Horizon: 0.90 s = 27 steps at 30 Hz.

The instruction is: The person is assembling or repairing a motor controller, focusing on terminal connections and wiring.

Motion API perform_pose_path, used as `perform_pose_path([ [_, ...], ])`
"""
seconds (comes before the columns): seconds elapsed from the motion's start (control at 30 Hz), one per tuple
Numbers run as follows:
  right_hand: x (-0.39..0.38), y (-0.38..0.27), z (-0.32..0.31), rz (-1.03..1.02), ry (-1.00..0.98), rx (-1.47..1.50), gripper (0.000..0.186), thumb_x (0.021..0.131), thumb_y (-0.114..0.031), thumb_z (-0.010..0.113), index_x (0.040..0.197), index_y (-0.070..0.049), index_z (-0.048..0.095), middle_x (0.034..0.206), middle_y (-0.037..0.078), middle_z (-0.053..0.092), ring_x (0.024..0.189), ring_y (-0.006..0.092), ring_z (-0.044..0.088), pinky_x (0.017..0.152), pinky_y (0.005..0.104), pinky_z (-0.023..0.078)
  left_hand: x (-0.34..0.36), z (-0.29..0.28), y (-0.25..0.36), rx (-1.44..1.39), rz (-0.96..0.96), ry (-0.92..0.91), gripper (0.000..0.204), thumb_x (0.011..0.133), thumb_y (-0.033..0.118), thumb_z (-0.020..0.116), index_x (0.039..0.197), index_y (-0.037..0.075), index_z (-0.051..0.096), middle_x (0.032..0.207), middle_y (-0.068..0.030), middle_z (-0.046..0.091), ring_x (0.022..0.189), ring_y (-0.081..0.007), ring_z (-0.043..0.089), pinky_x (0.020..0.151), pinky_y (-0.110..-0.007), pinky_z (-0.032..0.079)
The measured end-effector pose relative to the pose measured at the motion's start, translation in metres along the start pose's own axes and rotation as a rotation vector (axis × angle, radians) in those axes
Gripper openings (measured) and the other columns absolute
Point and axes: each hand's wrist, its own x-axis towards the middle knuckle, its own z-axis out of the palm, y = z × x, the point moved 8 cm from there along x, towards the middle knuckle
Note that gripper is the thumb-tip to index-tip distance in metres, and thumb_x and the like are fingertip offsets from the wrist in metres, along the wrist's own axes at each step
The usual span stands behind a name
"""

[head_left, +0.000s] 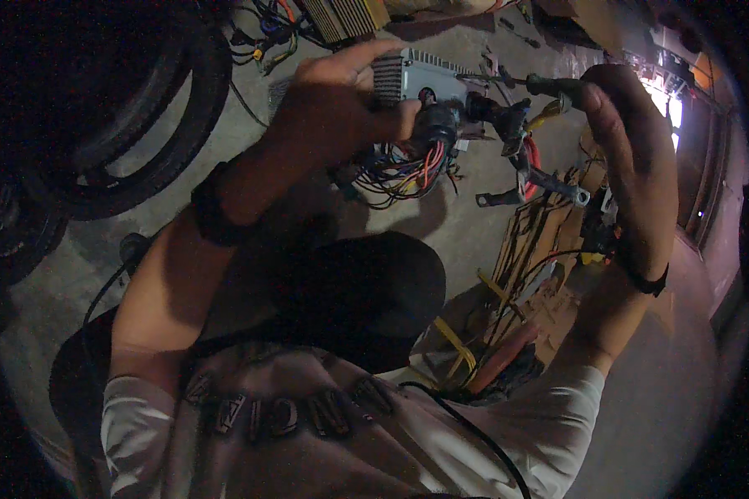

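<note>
My left hand point(341, 104) is wrapped round a finned silver metal controller box point(429, 76) and holds it up above the floor. Its end face is turned to the right, and a thick bundle of coloured wires point(408, 170) hangs from a dark round fitting below. Heavier cables with metal ring lugs point(570, 191) dangle to the right of the box. A screwdriver point(549, 86) is gripped in my right hand point(624, 116). Its shaft points left at the end face; whether the tip touches a screw cannot be made out.
Black wheels with tyres point(212, 91) stand at the left. Another finned, yellowish box point(345, 18) lies at the top beside loose wiring point(266, 46). Flattened cardboard point(524, 241) and scraps lie on the floor to the right. My bent knee point(383, 291) is below the work.
</note>
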Motion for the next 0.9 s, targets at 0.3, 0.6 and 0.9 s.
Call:
perform_pose_path([
  [0.3,-0.008,-0.002,0.004,-0.039,0.042,0.143,0.040,0.097,-0.012,0.063,0.132,0.003,0.052,0.126,0.014,0.060,0.118,0.0209,0.055,0.102,0.0317,0.041,-0.003,-0.004,0.017,0.101,0.094,0.030,0.063,0.072,0.031,0.084,0.126,0.006,0.062,0.085,-0.0124,0.072,0.075,-0.0172,0.070,0.072,-0.032,0.057],
  [0.6,-0.010,-0.016,0.004,-0.316,-0.049,-0.114,0.031,0.096,-0.009,0.063,0.123,0.004,0.059,0.114,0.011,0.068,0.110,0.0191,0.062,0.100,0.0321,0.044,-0.008,-0.006,0.015,0.037,-0.009,-0.041,0.062,0.074,0.025,0.085,0.128,0.006,0.061,0.092,-0.0125,0.073,0.082,-0.0139,0.070,0.075,-0.030,0.056],
  [0.9,0.005,0.003,0.003,-0.108,-0.066,0.067,0.026,0.096,-0.009,0.062,0.119,0.004,0.061,0.111,0.010,0.068,0.107,0.0172,0.062,0.100,0.0311,0.044,-0.009,-0.002,0.007,-0.047,-0.142,-0.092,0.056,0.078,0.015,0.082,0.130,0.007,0.062,0.111,-0.0085,0.070,0.099,-0.0130,0.065,0.087,-0.029,0.054],
])
